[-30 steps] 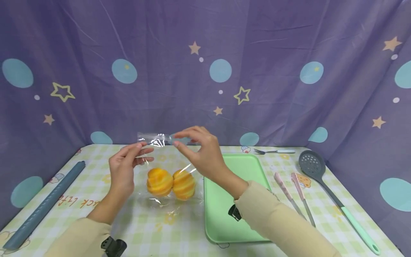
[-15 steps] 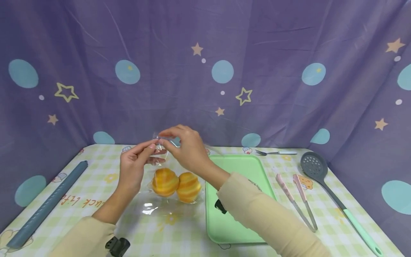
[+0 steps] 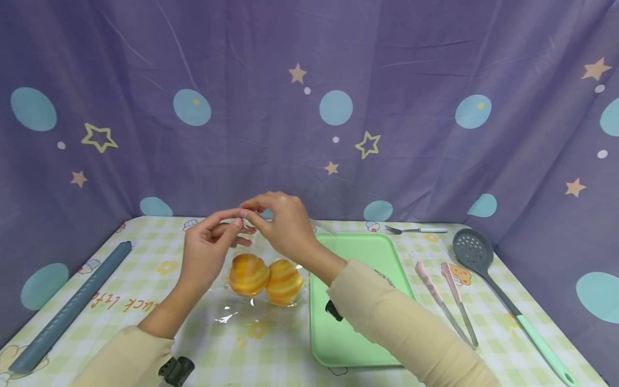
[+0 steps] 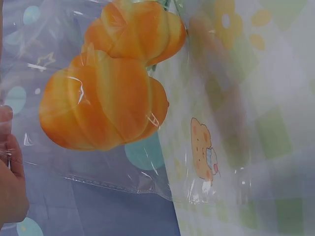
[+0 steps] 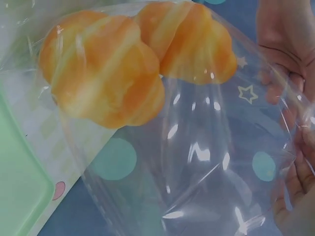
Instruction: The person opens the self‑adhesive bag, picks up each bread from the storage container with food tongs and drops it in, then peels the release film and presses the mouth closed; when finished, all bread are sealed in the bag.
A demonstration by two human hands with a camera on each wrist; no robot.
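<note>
Two golden, ridged bread rolls, one on the left (image 3: 249,275) and one on the right (image 3: 284,282), sit side by side inside a clear plastic bag (image 5: 197,157). Above them, the thumb and fingertips of my left hand (image 3: 208,244) pinch the bag's top edge. My right hand (image 3: 287,226) pinches the same edge, its fingertips right against those of the left. In the left wrist view the bag's film (image 4: 98,169) hangs around the rolls. Fingers cover the pinched part of the edge.
A green tray (image 3: 358,344) lies right of the bag, partly under my right forearm. Farther right are pink-handled tongs (image 3: 450,301), a slotted skimmer (image 3: 473,250) and a fork (image 3: 416,230). A blue-grey stick-shaped thing (image 3: 72,306) lies at far left; a purple curtain (image 3: 309,32) stands behind.
My right hand has slid left along the bag's top edge, and my left hand has shifted right, so their fingertips now meet. The bag's top has drawn together between them.
</note>
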